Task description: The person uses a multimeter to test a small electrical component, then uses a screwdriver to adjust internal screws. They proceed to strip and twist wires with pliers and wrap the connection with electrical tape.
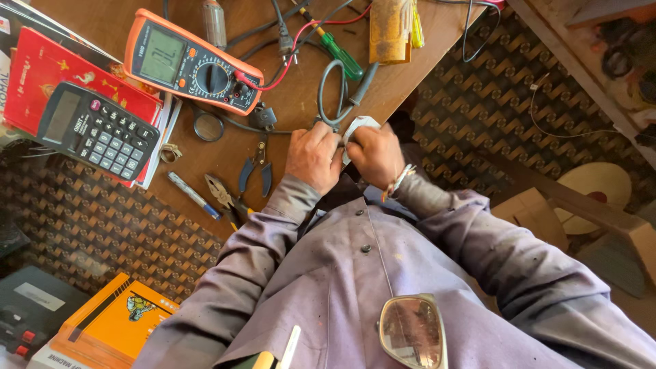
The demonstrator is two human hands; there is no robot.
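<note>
My left hand (314, 157) and my right hand (374, 156) meet knuckle to knuckle at the near edge of a wooden table (287, 102). A grey cable (328, 85) loops up over the table from between them, and my left hand's fingers are closed around its end. My right hand, with a thread band at the wrist, pinches a small white piece (360, 125) against the same spot. What lies under the fingers is hidden. Both arms are in grey-blue sleeves.
On the table lie an orange multimeter (191, 61) with red and black leads, a black calculator (96, 130) on a red book (41, 75), a green screwdriver (342, 58), a round loupe (207, 126), blue-handled pliers (256, 171), and a pen (193, 195). An orange box (113, 321) sits on the floor at left.
</note>
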